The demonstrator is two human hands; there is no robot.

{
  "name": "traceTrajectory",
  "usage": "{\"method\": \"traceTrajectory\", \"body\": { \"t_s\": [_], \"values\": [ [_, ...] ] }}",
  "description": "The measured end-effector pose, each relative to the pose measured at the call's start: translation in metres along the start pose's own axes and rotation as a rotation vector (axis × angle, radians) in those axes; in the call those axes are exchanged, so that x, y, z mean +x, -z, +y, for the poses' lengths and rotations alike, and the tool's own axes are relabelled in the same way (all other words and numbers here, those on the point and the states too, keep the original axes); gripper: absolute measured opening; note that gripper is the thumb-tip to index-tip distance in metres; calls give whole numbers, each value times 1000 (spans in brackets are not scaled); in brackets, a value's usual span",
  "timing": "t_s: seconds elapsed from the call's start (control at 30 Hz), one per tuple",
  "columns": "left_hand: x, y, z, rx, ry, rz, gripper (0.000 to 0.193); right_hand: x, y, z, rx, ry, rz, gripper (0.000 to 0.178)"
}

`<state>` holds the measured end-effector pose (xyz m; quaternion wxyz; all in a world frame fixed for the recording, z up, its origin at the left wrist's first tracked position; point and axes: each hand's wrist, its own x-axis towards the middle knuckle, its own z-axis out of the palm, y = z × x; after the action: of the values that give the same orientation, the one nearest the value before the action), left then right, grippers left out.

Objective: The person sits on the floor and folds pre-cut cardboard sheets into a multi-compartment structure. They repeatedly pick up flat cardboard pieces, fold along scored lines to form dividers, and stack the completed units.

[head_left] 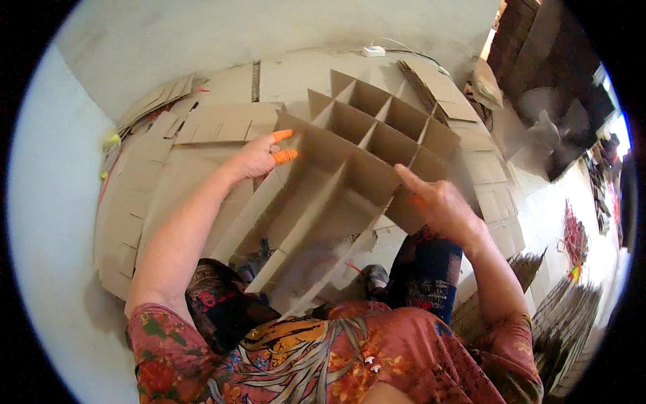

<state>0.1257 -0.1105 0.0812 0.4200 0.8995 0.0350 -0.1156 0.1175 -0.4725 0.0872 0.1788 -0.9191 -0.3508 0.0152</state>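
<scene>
A brown cardboard divider grid [350,153] stands tilted in front of me, its slotted strips crossing to form several open cells. At the left end of the near cross strip is my left hand [259,156], closed on the edge, with orange finger covers on two fingers. My right hand [441,205] grips the same strip's right end, its index finger lying along the top corner. An orange cover shows partly on that hand too; its other fingers are mostly hidden. Long strips run from the cross strip down toward my lap, between my knees.
Flat slotted cardboard pieces [219,123] lie in stacks at the left, with more stacked pieces [491,192] at the right. A small white box with a cable [373,51] sits by the back wall. Bundled cardboard [565,323] and red strings [573,232] are on the right floor.
</scene>
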Motion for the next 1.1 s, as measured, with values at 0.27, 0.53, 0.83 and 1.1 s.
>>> {"method": "traceTrajectory", "body": {
  "t_s": [0.27, 0.53, 0.83, 1.1],
  "values": [
    [24, 44, -126, 222, 44, 366, 51, 16, -18, 22, -61, 5, 99, 63],
    [97, 28, -170, 989, -175, 524, 38, 35, -24, 40, -58, 121, 249, 63],
    [57, 43, -152, 714, -162, 417, 33, 36, -21, 29, -153, 6, 207, 63],
    [-6, 63, -72, 218, -451, 681, 39, 40, -5, -44, 495, -36, 481, 51]
  ]
}}
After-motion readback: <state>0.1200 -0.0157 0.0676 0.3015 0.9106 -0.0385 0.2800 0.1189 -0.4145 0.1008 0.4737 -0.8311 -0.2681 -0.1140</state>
